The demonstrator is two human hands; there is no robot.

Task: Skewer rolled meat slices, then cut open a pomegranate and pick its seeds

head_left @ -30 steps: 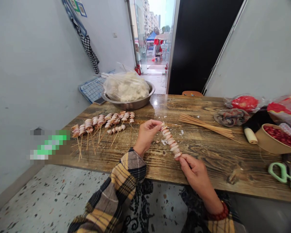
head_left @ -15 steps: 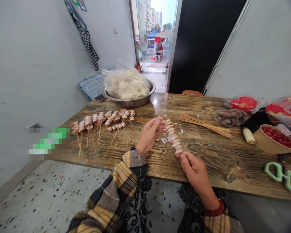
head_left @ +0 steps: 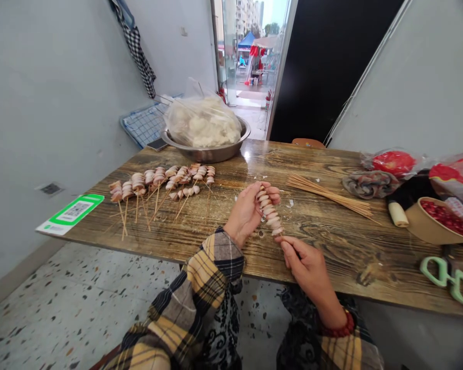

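Note:
A skewer of pale, pinkish-white rounded pieces is held at a slant over the table. My right hand pinches its lower end between thumb and fingers. Around its upper part, my left hand is closed, with the fingers behind the pieces and the thumb along the side. To the left lies a row of finished-looking skewers threaded with similar pieces, their bare sticks toward me. A fan of bare bamboo sticks rests on the right, beyond my hands.
A metal basin with a bag of white lumps stands at the back left. On the right are a rag, a paper bowl of red pieces and green-handled scissors. White scraps dot the wooden table.
My left hand has moved in from beside the skewer's upper end and closed around it. The right hand keeps its pinch, and the skewer has shifted slightly left and up.

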